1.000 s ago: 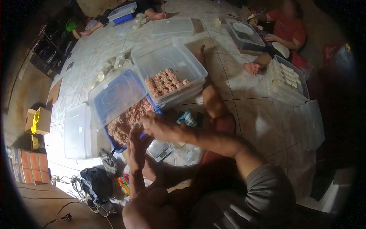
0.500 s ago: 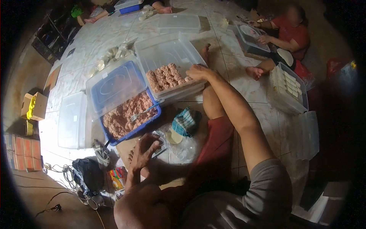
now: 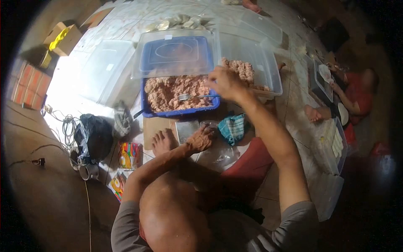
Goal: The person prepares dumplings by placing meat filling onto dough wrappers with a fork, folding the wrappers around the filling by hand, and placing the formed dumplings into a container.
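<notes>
Blue tub (image 3: 180, 113), fork (image 3: 184, 97) in mince (image 3: 161, 94), right hand (image 3: 225, 83) hiding one corner, left hand (image 3: 201, 139) near cloth (image 3: 231, 129), grips unclear

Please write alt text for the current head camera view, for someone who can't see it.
A seated person's right hand hovers over the right side of a blue tub of minced meat, where a fork lies; the left hand is lower, near a checked cloth. A clear tub holds more meat; a co-worker sits at right.

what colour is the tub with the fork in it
Blue; the tub shows best in the head view, along its near rim.
</notes>
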Action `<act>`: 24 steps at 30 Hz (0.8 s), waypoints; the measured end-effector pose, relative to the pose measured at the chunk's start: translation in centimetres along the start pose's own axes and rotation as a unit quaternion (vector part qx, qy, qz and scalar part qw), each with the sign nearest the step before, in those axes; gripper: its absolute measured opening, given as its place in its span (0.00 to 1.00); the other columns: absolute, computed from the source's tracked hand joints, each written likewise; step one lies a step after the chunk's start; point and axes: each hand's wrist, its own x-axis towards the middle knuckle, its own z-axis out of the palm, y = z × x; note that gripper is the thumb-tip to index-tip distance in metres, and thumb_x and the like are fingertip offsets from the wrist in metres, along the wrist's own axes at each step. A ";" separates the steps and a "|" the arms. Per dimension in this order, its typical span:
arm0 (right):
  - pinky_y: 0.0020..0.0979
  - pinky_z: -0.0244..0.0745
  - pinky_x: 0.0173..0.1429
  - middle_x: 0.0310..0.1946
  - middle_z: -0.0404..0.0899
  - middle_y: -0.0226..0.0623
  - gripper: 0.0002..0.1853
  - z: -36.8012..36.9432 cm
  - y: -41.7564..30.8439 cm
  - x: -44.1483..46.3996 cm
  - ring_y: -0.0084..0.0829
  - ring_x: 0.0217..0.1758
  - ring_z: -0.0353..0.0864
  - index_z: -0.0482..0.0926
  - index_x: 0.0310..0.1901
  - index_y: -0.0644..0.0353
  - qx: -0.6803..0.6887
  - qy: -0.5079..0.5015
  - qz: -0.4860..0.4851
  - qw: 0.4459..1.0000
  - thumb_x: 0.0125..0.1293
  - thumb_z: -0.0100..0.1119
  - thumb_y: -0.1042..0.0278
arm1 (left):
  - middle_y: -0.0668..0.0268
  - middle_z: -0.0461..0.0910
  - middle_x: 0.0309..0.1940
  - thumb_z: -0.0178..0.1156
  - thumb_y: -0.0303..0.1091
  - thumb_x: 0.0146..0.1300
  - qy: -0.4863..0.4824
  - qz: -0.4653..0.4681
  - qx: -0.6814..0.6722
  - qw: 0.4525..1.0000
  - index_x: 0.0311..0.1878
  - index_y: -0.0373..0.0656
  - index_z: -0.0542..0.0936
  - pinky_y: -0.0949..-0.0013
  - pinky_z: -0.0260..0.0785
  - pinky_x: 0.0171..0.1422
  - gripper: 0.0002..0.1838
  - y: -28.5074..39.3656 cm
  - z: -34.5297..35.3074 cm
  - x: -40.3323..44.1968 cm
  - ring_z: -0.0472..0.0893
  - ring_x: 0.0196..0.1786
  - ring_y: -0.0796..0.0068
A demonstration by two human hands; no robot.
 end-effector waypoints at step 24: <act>0.51 0.77 0.60 0.47 0.83 0.59 0.14 2.8 -6.1 4.8 0.53 0.63 0.80 0.79 0.48 0.70 -0.177 -0.235 -0.026 0.955 0.61 0.56 0.78 | 0.69 0.84 0.36 0.69 0.32 0.68 0.128 -0.288 -0.763 0.565 0.48 0.39 0.79 0.73 0.74 0.43 0.11 1.4 -11.9 -3.2 0.81 0.37 0.81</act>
